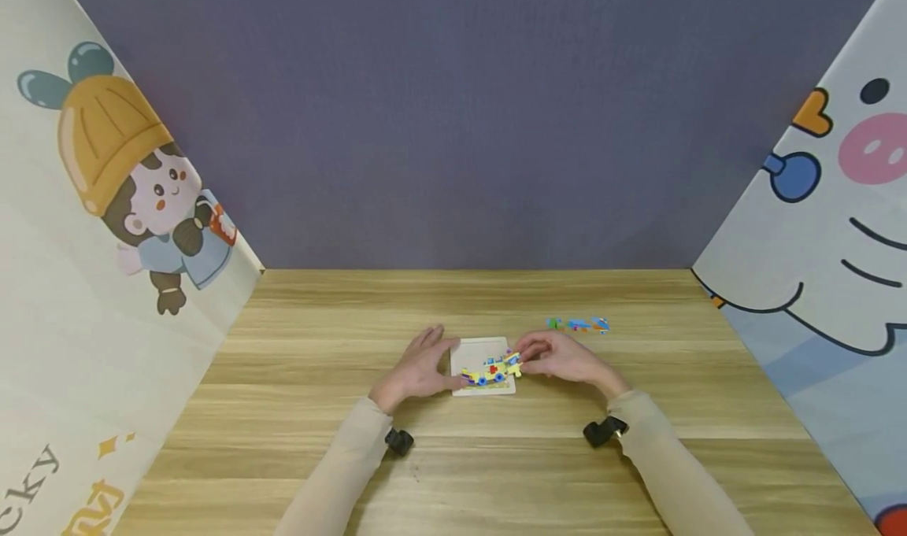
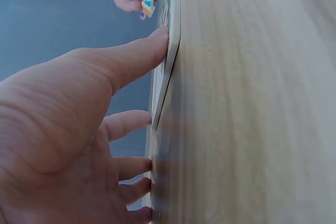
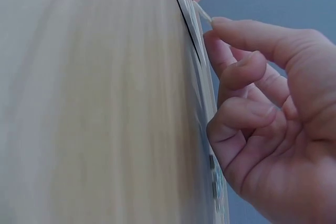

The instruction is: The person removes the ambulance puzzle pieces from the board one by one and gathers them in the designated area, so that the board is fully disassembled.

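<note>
Wood-grained worktop (image 1: 496, 473) runs back to a dark panel (image 1: 468, 127). On it, the left grip (image 1: 421, 367) is spread, thumb on the edge of a pale board (image 1: 471, 353); the right grip (image 1: 563, 356) pinches a yellow piece (image 2: 148, 3), tilted at the board's right side. Lowered at that slant, the piece may snag and shove its neighbours (image 1: 489, 372); too light a left thumb could let the board slide.

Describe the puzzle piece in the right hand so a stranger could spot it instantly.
On the wood-grain table, find the pale board. At its right edge, the right hand pinches the yellow-and-blue puzzle piece. Unlike the loose pieces lying farther back, it is held.
</note>
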The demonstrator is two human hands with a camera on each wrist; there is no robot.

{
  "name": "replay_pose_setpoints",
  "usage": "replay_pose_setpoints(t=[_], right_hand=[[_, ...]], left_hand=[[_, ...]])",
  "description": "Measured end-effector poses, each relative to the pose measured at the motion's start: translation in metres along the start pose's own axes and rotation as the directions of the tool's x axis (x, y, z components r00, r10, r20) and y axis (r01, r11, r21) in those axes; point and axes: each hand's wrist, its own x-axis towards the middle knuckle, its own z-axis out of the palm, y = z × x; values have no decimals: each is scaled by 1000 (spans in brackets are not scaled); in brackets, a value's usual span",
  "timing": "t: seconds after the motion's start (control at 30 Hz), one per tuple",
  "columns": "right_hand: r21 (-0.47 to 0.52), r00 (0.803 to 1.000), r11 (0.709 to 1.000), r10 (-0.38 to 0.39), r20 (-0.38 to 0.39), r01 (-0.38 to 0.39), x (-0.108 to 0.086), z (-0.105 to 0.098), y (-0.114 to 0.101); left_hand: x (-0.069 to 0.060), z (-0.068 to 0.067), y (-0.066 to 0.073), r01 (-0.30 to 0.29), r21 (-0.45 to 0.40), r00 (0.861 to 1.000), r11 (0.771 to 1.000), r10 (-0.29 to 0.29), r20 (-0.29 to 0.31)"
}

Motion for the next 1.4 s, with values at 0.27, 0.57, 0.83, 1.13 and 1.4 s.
replay_pose_setpoints(t=[0.27,0.57,0.83,1.13,1.4], right_hand=[[-5,999,1000,-4,-37,4,-9,-12,8],[-26,995,999,24,-94,-27,-24,-29,16],[-25,994,999,21,-112,-24,-40,-44,27],[3,981,996,88,-176,-88,-51,-63,39],[6,972,994,110,-210,-111,-57,-74,44]], left_hand=[[0,0,0,-2,-3,1000,1000,2,-6],[-2,-1,2,-6,-4,1000,1000,6,-4],[-4,-2,3,-11,-3,1000,1000,11,-2],[-3,-1,2,-13,-7,1000,1000,13,1],[-4,-3,2,-14,-15,1000,1000,14,0]])
